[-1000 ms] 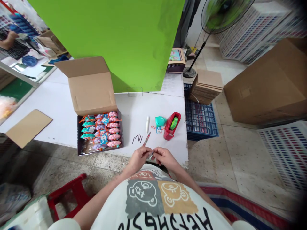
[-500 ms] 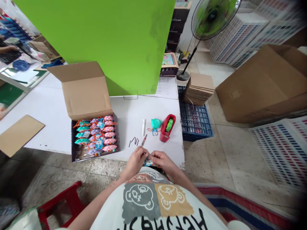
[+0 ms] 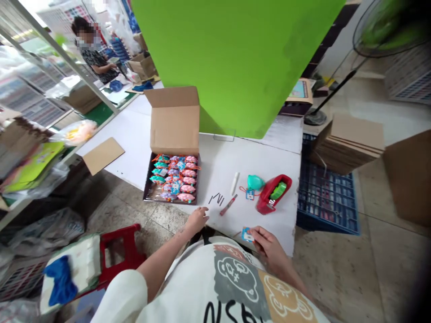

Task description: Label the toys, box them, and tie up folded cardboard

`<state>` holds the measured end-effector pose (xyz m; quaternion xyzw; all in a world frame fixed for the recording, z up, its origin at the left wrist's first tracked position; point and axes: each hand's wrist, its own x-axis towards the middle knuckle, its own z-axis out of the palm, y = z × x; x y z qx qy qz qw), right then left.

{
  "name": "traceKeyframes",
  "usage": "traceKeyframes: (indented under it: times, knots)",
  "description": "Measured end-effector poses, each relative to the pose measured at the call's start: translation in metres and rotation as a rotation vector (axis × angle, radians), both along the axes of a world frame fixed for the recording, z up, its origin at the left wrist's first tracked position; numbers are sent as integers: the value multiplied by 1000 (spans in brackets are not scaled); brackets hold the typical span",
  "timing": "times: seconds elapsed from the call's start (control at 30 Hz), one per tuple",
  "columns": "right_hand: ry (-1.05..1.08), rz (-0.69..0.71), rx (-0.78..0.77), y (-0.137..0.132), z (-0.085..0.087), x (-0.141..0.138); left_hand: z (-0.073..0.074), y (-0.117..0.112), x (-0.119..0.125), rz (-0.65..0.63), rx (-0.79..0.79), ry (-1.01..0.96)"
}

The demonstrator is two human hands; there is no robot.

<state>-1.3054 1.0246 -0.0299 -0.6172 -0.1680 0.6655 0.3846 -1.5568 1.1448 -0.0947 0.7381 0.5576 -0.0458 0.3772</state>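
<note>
"Beginning with the worktop, what is counted?"

"One open carton is noted at the front edge, left of centre. Four teal toys and six pink toys are counted in it; the purple toys between these rows are partly covered and cannot be counted exactly. Toward the right edge, one red tape dispenser and one loose teal toy are recorded, with one blue card beside the toy. One white tube, one slim red tool and what appear to be four dark strips are found between that toy and the carton."

"How is the right hand recorded?"

"Its thumb and fingers are clamped on one blue tag, held at the front edge, near the right front corner."

"And the appearance of the blue tag?"

"Small and flat, with a white patch at its middle and a trace of orange at its upper border; any lettering is too small to be read."

"The left hand?"

"Its fingers are seen loosely bent and slightly apart at the front edge, just beside the carton's near right corner."
</note>
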Motion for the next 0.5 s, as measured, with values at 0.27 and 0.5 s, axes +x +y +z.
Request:
traceKeyframes:
  times: [0.27,0.5]
  knots:
    - [68,-35,-30,-1,-17,-7,-20,-15,-12,-70,-134,31]
    - [86,-24,-25,1,-16,-19,-27,-34,18,-298,-222,61]
